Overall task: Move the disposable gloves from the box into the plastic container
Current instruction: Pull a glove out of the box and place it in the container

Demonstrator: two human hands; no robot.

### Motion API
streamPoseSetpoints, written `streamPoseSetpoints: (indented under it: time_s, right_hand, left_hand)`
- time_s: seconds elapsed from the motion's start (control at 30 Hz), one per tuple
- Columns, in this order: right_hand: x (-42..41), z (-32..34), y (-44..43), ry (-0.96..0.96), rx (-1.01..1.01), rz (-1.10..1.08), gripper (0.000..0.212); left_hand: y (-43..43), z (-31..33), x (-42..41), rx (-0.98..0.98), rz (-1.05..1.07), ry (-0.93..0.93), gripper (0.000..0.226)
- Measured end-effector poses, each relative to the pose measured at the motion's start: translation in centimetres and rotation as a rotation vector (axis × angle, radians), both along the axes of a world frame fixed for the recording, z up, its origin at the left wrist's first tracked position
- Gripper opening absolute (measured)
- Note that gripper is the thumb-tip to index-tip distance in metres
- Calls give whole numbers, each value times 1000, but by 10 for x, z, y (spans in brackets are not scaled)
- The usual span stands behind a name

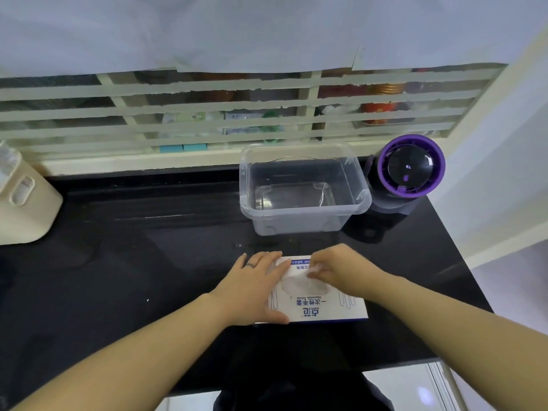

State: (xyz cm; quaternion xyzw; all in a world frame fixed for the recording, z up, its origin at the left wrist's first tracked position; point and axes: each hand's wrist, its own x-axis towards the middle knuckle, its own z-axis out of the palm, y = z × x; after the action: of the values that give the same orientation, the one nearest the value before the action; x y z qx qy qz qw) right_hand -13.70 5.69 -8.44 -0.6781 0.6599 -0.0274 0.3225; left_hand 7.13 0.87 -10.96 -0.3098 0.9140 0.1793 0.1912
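Observation:
A white glove box (pixel 323 307) with blue print lies flat on the black counter, near its front edge. My left hand (pixel 255 286) rests flat on the box's left side, fingers straight. My right hand (pixel 335 269) is over the oval opening on top, its fingertips pinching a clear disposable glove (pixel 299 284) that shows in the opening. A clear plastic container (pixel 305 191), with nothing inside, stands behind the box at the back of the counter.
A purple and black round appliance (pixel 410 170) stands just right of the container. A cream container (pixel 23 200) sits at the far left. The black counter (pixel 133 247) ends at the right, with a slatted window behind.

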Motion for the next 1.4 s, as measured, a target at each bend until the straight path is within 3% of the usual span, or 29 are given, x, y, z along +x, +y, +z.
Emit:
streamPoseSetpoints:
  time_s: [0.1, 0.37, 0.5, 0.63, 0.77, 0.83, 1.0, 1.1, 1.2, 1.3, 1.4]
  right_hand:
    - [-21, 14, 0, -82, -40, -147, 18]
    - [-33, 104, -22, -209, -204, -174, 11]
    - [-34, 146, -27, -388, -250, -204, 15]
    - [-41, 162, -29, -595, -167, -213, 16]
    - [-46, 161, -43, -589, -224, -227, 10]
    - [-48, 160, -50, -566, -220, -219, 9]
    - [-46, 165, -61, -478, -214, -148, 14]
    - [-50, 159, -67, -493, -223, -197, 40]
    - [-58, 142, -69, -786, -88, -424, 64]
    - [-61, 127, -68, -1056, 136, -561, 57]
    - [-58, 124, -71, -1208, 119, -579, 55]
  left_hand:
    - [0, 0, -1, 9, -1, -13, 106]
    - [6, 12, 0, 23, -6, -26, 103]
    - [-1, 45, -5, 205, 58, -1, 103]
    - [-32, 94, -8, 585, 265, 284, 94]
    - [-50, 124, -11, 1019, 539, 764, 75]
    - [-55, 137, -20, 1037, 665, 956, 49]
    - [-72, 147, -46, 1046, 882, 1218, 45]
    - [-83, 149, -56, 1109, 987, 1339, 25]
    - [-87, 149, -59, 1137, 1036, 1399, 16]
    - [-89, 147, -56, 1161, 1064, 1424, 22]
    - [-90, 146, -55, 1138, 1060, 1397, 25]
